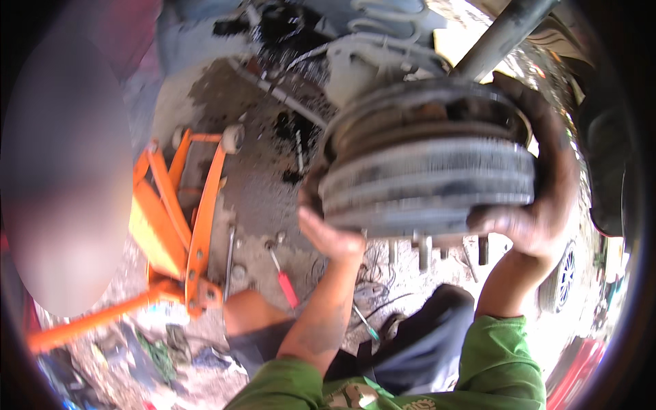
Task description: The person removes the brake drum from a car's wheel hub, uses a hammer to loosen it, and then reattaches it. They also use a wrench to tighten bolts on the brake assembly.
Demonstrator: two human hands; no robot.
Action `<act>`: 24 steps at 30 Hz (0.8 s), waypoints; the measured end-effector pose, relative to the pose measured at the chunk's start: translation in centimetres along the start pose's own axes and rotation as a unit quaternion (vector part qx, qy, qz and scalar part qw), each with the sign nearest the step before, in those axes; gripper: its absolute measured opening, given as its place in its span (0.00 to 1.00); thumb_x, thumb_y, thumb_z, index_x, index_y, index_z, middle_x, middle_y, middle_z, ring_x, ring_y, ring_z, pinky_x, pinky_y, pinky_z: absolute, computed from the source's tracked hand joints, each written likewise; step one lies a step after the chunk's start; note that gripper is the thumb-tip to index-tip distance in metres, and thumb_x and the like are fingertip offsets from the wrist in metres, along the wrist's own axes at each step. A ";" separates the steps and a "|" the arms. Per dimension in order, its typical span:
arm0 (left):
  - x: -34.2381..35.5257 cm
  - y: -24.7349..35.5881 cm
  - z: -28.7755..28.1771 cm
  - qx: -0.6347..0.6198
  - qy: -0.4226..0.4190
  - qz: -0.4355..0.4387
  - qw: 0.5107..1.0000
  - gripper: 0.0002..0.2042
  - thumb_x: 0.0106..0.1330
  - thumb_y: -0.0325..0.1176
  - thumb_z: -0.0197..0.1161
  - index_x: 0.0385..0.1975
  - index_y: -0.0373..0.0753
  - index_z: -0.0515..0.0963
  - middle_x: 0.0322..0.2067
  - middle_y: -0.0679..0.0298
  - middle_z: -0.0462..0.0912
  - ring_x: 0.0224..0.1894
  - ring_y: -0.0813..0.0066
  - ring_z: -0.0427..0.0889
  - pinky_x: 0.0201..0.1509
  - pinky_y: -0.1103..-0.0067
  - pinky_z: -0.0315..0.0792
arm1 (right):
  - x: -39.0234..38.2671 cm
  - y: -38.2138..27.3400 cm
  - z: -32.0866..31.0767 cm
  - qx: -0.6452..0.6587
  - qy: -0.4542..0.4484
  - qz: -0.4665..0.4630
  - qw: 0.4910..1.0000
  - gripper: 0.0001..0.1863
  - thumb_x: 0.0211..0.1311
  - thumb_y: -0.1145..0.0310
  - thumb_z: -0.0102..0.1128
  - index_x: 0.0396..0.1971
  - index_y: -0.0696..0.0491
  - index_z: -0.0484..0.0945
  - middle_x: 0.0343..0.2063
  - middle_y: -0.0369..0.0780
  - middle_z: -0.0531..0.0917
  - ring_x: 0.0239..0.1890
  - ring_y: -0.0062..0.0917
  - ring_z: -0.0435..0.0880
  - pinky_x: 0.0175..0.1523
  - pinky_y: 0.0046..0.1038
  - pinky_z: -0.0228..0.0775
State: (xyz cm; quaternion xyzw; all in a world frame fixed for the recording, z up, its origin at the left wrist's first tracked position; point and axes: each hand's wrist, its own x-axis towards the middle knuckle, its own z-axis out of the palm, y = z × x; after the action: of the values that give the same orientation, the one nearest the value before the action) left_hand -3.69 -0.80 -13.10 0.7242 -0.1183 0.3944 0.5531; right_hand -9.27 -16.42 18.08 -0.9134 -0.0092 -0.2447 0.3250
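A greasy grey brake drum [427, 171] with ribbed outer bands is raised in front of me, slightly smeared by motion. Its open side, with dark parts inside, faces away from me, and wheel studs [425, 254] stick out of the near side. My left hand [331, 232] wraps the drum's left side, its fingers mostly hidden behind the rim. On the right side, my right hand [536, 198] grips it with the thumb across the lower band and blackened fingers around the far edge. Both palms press against the drum.
An orange floor jack [198, 232] stands to the left on the oil-stained ground [253, 171]. Near my knees lie a red-handled screwdriver [287, 287], a long wrench [230, 260] and loose cables. Beyond the drum are a coil spring [389, 17] and a dark strut tube [506, 37]. A wheel [564, 277] sits at right.
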 end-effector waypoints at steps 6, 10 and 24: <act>3.7 0.6 -0.4 0.009 -0.044 -0.069 0.997 0.37 0.74 0.59 0.37 0.58 0.22 0.64 0.53 0.41 0.71 0.51 0.50 0.73 0.57 0.60 0.65 | -0.3 0.1 -0.4 0.009 -0.032 -0.015 0.999 0.45 0.48 0.56 0.79 0.62 0.65 0.68 0.53 0.50 0.80 0.57 0.33 0.78 0.63 0.33 0.68; 8.0 7.0 -4.1 -0.073 -0.135 -0.316 0.936 0.20 0.77 0.42 0.45 0.33 0.28 0.74 0.22 0.51 0.74 0.26 0.59 0.71 0.37 0.66 0.69 | -0.1 0.1 -0.1 0.028 -0.017 -0.048 0.998 0.39 0.50 0.63 0.78 0.59 0.67 0.70 0.50 0.50 0.82 0.52 0.31 0.80 0.61 0.29 0.68; 2.3 13.0 -25.0 0.177 -0.557 -0.266 0.767 0.15 0.69 0.44 0.56 0.47 0.41 0.78 0.44 0.51 0.83 0.46 0.49 0.82 0.52 0.60 0.74 | -0.1 6.6 -0.7 -0.049 -0.013 -0.080 0.996 0.37 0.60 0.62 0.69 0.64 0.66 0.65 0.63 0.52 0.72 0.66 0.39 0.69 0.72 0.37 0.54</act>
State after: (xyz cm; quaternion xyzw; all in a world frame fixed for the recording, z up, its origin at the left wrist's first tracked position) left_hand -21.03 17.47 -0.34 0.9042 -0.1363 -0.2273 0.3349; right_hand -8.54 -22.01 14.61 -0.9276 -0.0742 -0.2580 0.2596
